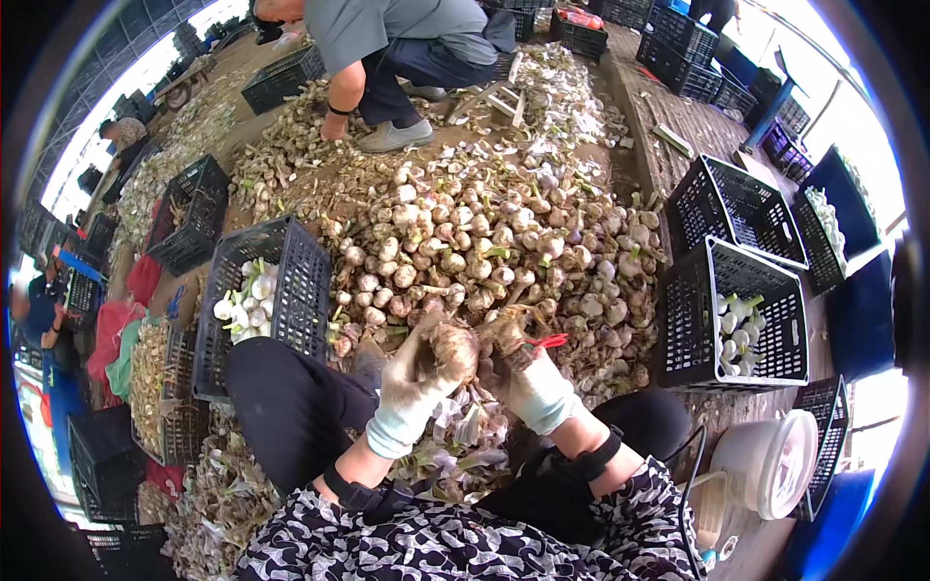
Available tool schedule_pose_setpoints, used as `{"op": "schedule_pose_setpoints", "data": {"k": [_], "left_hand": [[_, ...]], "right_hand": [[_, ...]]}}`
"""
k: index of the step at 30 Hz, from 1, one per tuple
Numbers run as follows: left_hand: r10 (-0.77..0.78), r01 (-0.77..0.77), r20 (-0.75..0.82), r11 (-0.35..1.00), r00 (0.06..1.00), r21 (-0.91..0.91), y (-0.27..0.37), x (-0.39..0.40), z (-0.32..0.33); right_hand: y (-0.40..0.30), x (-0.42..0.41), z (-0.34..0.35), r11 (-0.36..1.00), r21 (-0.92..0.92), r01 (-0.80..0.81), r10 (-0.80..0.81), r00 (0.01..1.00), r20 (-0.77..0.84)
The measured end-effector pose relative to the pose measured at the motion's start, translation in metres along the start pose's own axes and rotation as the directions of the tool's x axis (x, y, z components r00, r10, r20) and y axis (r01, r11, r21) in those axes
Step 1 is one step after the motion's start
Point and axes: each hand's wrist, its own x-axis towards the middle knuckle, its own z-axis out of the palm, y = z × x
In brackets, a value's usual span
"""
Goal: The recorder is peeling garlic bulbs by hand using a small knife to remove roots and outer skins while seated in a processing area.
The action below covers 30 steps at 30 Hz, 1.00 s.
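My left hand (410,388), in a soiled pale glove with a light blue cuff, grips a large dirt-brown garlic bulb (454,351). Close beside it, my right hand (536,385) wears a matching glove and has its fingers curled. A thin red cord-like piece (547,340) sticks out of that hand; the fingers hide what it belongs to. Dry brown husk or stem (512,327) shows at the right fingertips. Beyond both hands spreads a heap of untrimmed garlic bulbs (450,225). Loose peeled skins (468,439) lie beneath, between my knees.
Black plastic crates with white trimmed garlic stand at left (305,290) and right (686,327). An empty-looking crate (748,210) sits behind the right one. A lidded white bucket (763,461) is at lower right. Ahead, another person (407,58) crouches, a hand in the garlic.
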Motion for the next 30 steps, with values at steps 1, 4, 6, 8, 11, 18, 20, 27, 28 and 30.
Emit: {"op": "schedule_pose_setpoints", "data": {"k": [1,4,6,8,11,18,20,27,28,30], "left_hand": [[-0.003,0.003,0.007,1.000,1.000,-0.002,0.000,-0.001,0.005],[0.141,-0.142,0.020,0.984,0.990,0.110,-0.003,-0.003,0.014],[0.135,-0.135,0.009,0.978,0.991,0.159,-0.003,-0.004,0.010],[0.193,-0.195,0.035,0.944,0.981,0.267,-0.003,-0.002,0.016],[0.203,-0.218,0.079,0.913,0.976,0.344,-0.002,-0.003,0.013],[0.250,-0.292,0.156,0.874,0.956,0.388,-0.003,-0.002,0.012],[0.221,-0.242,0.115,0.944,0.968,0.223,-0.002,-0.004,0.014],[0.050,-0.053,0.058,0.997,0.997,0.053,-0.001,0.000,0.008],[0.118,-0.126,0.060,0.981,0.991,0.146,-0.002,0.000,0.004],[0.184,-0.195,0.066,0.952,0.981,0.237,-0.002,-0.001,0.001]], "right_hand": [[0.003,0.001,-0.008,0.993,-0.088,0.073,-0.073,0.997,0.004],[-0.001,0.000,-0.010,0.895,-0.417,0.157,-0.149,0.987,0.052],[-0.021,-0.007,0.027,0.957,-0.287,-0.052,0.014,0.991,-0.132],[-0.031,-0.007,0.028,0.939,-0.344,0.020,-0.064,0.991,-0.116],[-0.034,-0.009,0.024,0.912,-0.409,0.037,-0.100,0.986,-0.134],[-0.054,-0.016,0.014,0.383,-0.869,0.312,-0.167,0.949,0.267],[-0.057,-0.020,0.019,0.485,-0.837,0.253,-0.123,0.968,0.220],[-0.025,-0.003,-0.031,-0.013,-0.815,0.579,-0.208,0.796,0.568],[-0.024,-0.004,-0.027,0.130,-0.829,0.544,-0.194,0.834,0.516],[-0.033,-0.005,-0.010,0.796,-0.521,0.308,-0.121,0.925,0.361]]}}
